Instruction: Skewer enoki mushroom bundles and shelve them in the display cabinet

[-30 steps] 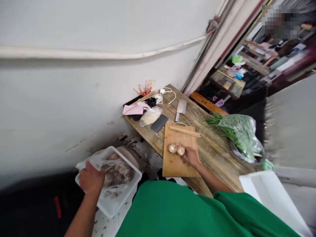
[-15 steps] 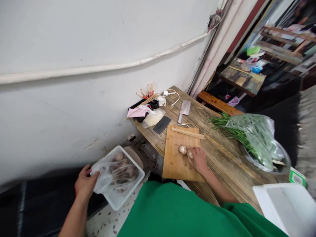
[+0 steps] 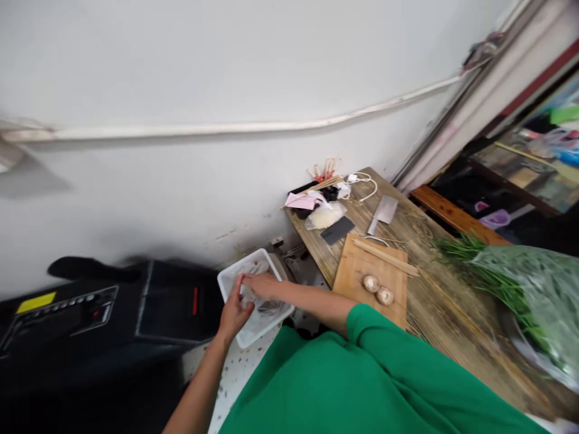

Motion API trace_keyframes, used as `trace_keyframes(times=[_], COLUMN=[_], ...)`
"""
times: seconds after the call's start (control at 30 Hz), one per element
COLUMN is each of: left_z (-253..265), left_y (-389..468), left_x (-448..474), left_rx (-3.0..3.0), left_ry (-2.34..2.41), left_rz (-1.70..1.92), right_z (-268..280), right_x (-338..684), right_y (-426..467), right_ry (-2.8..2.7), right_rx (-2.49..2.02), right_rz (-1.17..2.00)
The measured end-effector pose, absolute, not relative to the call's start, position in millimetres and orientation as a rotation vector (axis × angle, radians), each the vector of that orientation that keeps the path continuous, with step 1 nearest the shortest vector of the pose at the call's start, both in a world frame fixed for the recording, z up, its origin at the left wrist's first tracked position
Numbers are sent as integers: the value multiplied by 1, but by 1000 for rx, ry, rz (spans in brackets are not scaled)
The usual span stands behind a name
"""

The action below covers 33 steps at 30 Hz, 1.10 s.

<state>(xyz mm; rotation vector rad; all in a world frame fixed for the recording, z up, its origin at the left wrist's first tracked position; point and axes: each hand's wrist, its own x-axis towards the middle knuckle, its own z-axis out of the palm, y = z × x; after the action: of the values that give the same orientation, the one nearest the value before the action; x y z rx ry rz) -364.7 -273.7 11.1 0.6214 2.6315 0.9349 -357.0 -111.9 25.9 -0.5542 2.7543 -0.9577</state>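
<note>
A white plastic tub (image 3: 248, 340) stands low beside the table, with a clear plastic bag (image 3: 268, 306) inside it. Dim shapes show through the bag, too blurred to make out now. My left hand (image 3: 235, 314) is at the tub's left side, its thumb and fingers closed on the bag's edge. Reaching across my body, my right hand (image 3: 261, 285) is down at the bag's mouth, close to the left fingertips; its own fingers are mostly hidden. Two mushrooms (image 3: 378, 290) lie side by side on the wooden cutting board (image 3: 350, 274), stem sides up.
Wooden skewers (image 3: 384, 256) lie across the board. Behind it are a cleaver (image 3: 384, 212), a dark flat card (image 3: 337, 230), a bag of pale food (image 3: 325, 215) and a white cable (image 3: 368, 187). Bagged greens (image 3: 520, 289) occupy the table's right. A black machine (image 3: 172, 301) stands left.
My right hand has left the mushroom on the board and crossed left into the tub. My left hand stays at the bag. The view has swung left.
</note>
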Motion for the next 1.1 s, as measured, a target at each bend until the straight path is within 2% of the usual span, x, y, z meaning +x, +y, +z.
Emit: trace_keyframes(times=[0.1, 0.33, 0.43, 0.6, 0.73, 0.87, 1.1], left_z=[1, -17, -12, 10, 41, 61, 50], left_y=[-292, -333, -334, -329, -347, -358, -317], left_x=[-359, -368, -368, -363, -359, -338, -280], left_rx=[500, 464, 501, 500, 388, 618, 1164], left_ry=[2652, 2838, 2872, 2701, 2629, 2345, 1963], left_rz=[1019, 880, 1039, 1539, 1682, 1565, 1091], right_z=[10, -5, -6, -6, 0, 5, 19], right_x=[-375, -419, -441, -473, -489, -491, -501], right_y=[-133, -148, -154, -152, -127, -109, -117], right_ry=[2678, 2674, 2646, 2504, 2454, 2511, 2619], right_rx=[-506, -79, 188, 616, 824, 885, 768], right_rz=[-874, -888, -988, -1186, -1322, -1427, -1632])
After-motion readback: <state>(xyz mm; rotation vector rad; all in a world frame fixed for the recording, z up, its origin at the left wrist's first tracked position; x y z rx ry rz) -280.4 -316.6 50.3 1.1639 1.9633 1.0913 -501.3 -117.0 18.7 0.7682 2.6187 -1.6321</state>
